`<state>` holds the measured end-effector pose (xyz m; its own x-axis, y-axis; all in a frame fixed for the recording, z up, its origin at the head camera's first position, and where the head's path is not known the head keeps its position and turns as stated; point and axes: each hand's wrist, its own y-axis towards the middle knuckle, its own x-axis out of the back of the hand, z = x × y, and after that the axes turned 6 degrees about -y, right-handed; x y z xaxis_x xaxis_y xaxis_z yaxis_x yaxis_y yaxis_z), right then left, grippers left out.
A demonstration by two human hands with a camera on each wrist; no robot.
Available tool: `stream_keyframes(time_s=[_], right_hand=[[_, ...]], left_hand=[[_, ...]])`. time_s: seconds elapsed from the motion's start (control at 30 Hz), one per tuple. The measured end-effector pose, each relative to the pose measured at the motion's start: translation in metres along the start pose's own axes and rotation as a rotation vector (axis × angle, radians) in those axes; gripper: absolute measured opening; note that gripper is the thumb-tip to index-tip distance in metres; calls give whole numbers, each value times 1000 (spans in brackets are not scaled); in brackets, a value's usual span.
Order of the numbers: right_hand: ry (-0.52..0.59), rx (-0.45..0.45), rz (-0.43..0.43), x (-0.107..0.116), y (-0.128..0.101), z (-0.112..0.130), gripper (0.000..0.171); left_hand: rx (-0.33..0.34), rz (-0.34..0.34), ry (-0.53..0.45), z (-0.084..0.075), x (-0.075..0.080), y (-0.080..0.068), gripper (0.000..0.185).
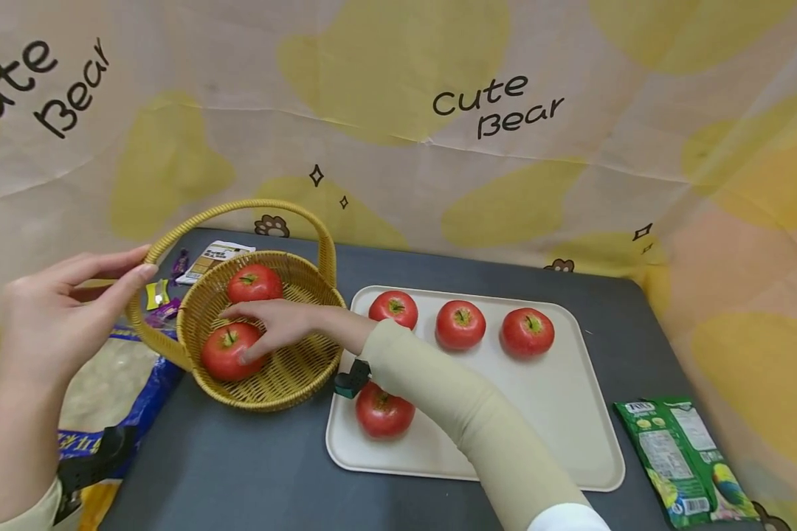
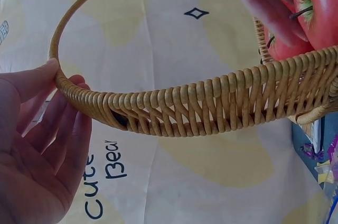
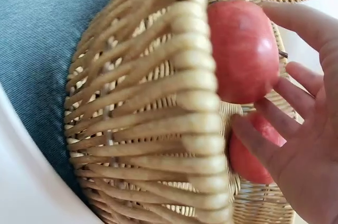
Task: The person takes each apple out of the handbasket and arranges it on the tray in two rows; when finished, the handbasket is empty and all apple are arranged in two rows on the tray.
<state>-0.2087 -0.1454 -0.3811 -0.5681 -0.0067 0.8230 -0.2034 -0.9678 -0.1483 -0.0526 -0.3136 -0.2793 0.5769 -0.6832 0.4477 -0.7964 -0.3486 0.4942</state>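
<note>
My left hand pinches the tall handle of a yellow wicker basket between thumb and fingers. Two red apples lie inside: a back apple and a front apple. My right hand reaches over the basket's right rim, its thumb and loosely spread fingers about the upper part of the front apple. From the right wrist view, that nearer apple sits between thumb and fingertips, well away from the palm. A cream tray stands to the basket's right, bearing several apples.
Left of the basket lie small wrapped candies, a white packet and a large blue-edged bag. A green snack packet is right of the tray. Printed cloth hangs behind the dark table.
</note>
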Motion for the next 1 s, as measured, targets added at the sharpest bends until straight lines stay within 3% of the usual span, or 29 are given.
stream_keyframes(time_s=[0.13, 0.33, 0.67, 1.0], right_hand=[[-8, 5, 20, -1, -3, -2, 73], [70, -9, 72, -3, -11, -2, 78], [102, 16, 148, -14, -3, 7, 82], [32, 69, 76, -17, -10, 8, 80]], left_hand=[[-19, 3, -19, 1, -2, 2, 28], [-24, -4, -37, 3, -1, 1, 27], [-19, -8, -21, 1, 0, 0, 28], [-23, -12, -35, 1, 0, 0, 27]])
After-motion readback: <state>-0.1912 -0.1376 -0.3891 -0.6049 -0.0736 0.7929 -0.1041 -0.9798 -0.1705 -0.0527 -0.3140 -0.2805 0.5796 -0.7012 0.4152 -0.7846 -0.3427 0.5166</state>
